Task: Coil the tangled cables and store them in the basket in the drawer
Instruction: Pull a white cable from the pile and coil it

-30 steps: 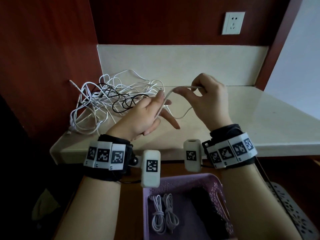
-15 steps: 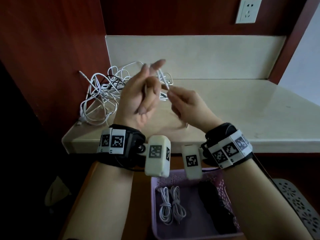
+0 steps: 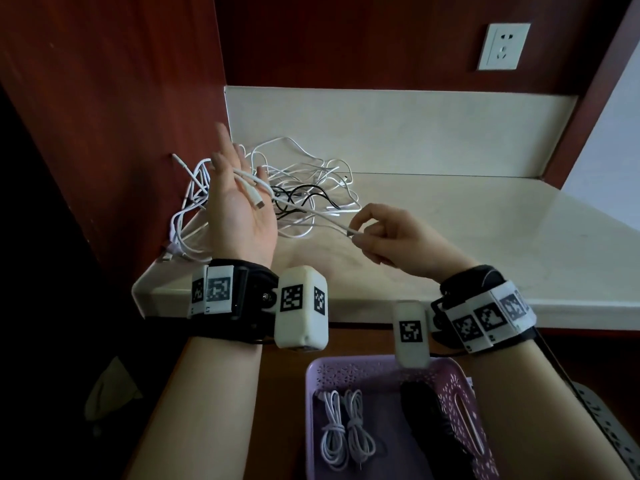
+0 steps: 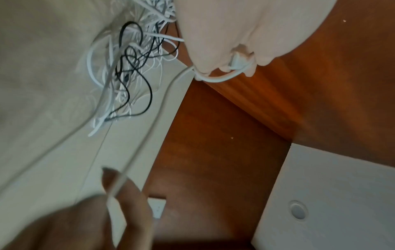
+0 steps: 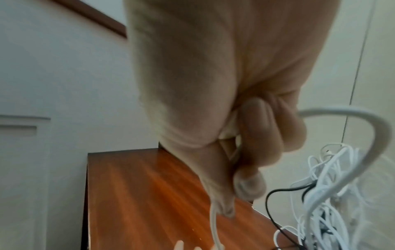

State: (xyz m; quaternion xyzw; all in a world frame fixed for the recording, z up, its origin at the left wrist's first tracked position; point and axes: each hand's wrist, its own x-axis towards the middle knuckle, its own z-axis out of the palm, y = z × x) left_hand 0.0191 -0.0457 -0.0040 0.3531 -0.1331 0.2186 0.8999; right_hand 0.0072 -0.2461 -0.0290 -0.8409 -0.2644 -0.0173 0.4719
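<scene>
Just cable (image 3: 313,212) above counter edge (image 3: 571,308)

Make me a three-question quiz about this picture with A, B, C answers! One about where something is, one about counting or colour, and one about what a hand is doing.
1. Where is the tangled pile of cables?
A. in the basket
B. on the countertop by the red-brown wall
C. on the floor

2. How many coiled white cables lie in the purple basket?
A. none
B. two
C. five

3. What is the right hand doing?
A. pinching a white cable
B. resting flat on the counter
C. holding the basket

Answers:
1. B, the pile lies on the pale countertop in the corner.
2. B, two tied bundles lie side by side on the basket's floor.
3. A, its fingers pinch the cable, which runs up to the raised left hand, palm up, connector end lying across it.
</scene>
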